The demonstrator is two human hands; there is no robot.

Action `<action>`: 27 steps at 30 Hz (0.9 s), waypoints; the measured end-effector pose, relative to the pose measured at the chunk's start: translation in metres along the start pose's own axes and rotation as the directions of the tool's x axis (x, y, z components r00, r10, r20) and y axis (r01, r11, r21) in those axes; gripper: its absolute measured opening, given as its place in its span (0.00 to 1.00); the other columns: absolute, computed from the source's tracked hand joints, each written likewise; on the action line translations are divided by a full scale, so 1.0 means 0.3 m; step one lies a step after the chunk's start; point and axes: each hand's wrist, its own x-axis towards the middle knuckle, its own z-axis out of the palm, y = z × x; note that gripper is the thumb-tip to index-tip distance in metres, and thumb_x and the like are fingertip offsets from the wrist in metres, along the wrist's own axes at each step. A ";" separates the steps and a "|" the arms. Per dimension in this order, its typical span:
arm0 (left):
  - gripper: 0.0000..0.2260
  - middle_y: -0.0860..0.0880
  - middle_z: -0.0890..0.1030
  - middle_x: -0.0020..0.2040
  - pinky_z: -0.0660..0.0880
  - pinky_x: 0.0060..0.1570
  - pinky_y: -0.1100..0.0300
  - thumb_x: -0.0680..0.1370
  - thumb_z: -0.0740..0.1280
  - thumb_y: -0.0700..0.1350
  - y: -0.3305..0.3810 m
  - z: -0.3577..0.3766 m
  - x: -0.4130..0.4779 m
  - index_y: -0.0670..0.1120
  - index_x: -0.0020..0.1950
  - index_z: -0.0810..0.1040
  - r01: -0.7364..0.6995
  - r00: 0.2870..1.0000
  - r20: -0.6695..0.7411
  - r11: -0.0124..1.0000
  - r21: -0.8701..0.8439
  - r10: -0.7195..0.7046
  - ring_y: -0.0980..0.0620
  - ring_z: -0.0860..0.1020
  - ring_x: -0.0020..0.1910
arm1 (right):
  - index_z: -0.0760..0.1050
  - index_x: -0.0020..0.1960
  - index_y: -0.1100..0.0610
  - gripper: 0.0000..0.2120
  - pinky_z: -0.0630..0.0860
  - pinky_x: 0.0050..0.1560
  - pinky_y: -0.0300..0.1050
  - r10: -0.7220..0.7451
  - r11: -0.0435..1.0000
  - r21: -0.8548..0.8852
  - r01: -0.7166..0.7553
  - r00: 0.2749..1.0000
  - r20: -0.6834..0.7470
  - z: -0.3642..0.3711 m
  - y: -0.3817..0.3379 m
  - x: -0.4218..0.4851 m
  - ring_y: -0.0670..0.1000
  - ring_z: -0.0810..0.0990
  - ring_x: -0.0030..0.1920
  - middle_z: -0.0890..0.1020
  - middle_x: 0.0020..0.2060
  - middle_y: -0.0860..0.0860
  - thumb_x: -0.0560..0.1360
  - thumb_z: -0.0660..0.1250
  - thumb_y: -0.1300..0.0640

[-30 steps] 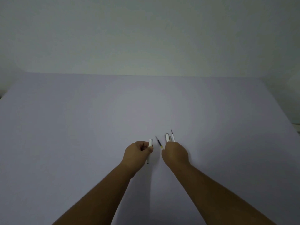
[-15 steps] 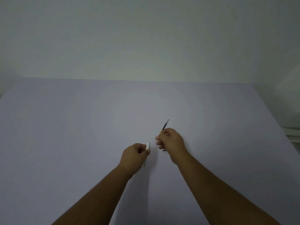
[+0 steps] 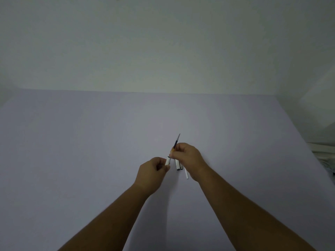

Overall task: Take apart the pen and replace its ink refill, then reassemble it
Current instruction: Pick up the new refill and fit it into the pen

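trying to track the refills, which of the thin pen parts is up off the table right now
The dark-tipped ink refill pinched in the right hand; the white parts beneath that hand lie on the table.

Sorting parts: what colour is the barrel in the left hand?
White barrel, in the left hand; head view.

Nothing to read here: no lettering, brand, number or sign shows on the white pen barrel (image 3: 168, 161) pinched in the left hand (image 3: 154, 171), and none on the thin dark ink refill (image 3: 176, 142) sticking up out of the right hand's (image 3: 188, 158) grip. The white pen parts (image 3: 179, 166) lying just below the right-hand grip are too small and dim to show any marking. The pale table surface (image 3: 90, 151) around both hands is blank too.
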 end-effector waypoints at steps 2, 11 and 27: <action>0.05 0.46 0.82 0.40 0.71 0.36 0.65 0.76 0.66 0.49 0.008 -0.003 0.000 0.49 0.48 0.79 -0.024 1.000 -0.004 1.000 -0.004 0.024 0.52 0.75 0.36 | 0.79 0.39 0.55 0.03 0.75 0.45 0.49 -0.030 0.999 -0.018 0.031 0.999 0.037 -0.002 0.002 -0.002 0.51 0.78 0.42 0.81 0.37 0.50 0.66 0.67 0.58; 0.05 0.52 0.77 0.36 0.68 0.33 0.66 0.76 0.66 0.47 0.022 -0.004 0.006 0.47 0.48 0.78 -0.069 0.997 -0.040 0.997 0.045 0.071 0.55 0.72 0.34 | 0.80 0.35 0.48 0.06 0.77 0.51 0.44 -0.120 0.993 -0.006 0.120 0.992 0.038 -0.037 -0.017 0.014 0.47 0.81 0.44 0.83 0.36 0.44 0.69 0.72 0.56; 0.05 0.51 0.81 0.41 0.70 0.36 0.68 0.76 0.67 0.47 -0.034 0.009 0.006 0.49 0.49 0.79 0.073 0.997 -0.012 0.990 -0.117 -0.074 0.58 0.77 0.37 | 0.73 0.31 0.54 0.11 0.69 0.35 0.43 0.114 0.621 -0.757 -0.202 0.979 -0.169 -0.047 0.149 0.078 0.55 0.76 0.38 0.75 0.29 0.51 0.72 0.59 0.57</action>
